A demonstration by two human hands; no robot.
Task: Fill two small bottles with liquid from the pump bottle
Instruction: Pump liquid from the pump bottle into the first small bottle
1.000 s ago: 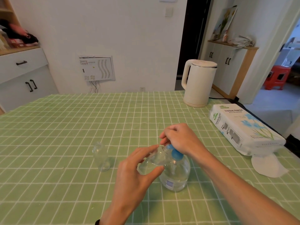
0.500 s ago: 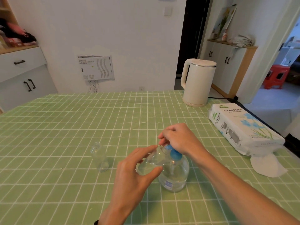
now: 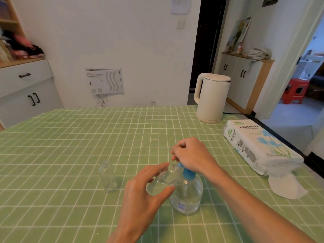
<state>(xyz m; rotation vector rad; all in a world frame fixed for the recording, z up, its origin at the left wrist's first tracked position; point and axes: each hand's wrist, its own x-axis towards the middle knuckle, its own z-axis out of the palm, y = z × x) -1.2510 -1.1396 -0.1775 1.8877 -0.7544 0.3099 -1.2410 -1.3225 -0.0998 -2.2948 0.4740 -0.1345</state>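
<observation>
1. Your left grip (image 3: 140, 195) was raised mid-frame, with its thumb and fingers curved round the tilted small bottle (image 3: 162, 181).
2. Your right grip (image 3: 191, 156) was knuckles-up, fingers curled over the pump (image 3: 188, 173), forearm slanting in from lower right.

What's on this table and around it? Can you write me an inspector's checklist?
Surface: green checked tablecloth, slightly creased.
Job's things: pump bottle upright, part full of clear liquid; tilted small bottle, mouth at the pump; second small bottle upright to the left, apart, looks empty.
Clutter: white kettle, tissue pack, loose white paper beside it.
Hands: left hand holds the tilted small bottle; right hand curls over the blue pump head.
Cables: black cord by the kettle; thin wires under the wall panel.
Surroundings: white cabinets, red stool through the doorway.
</observation>
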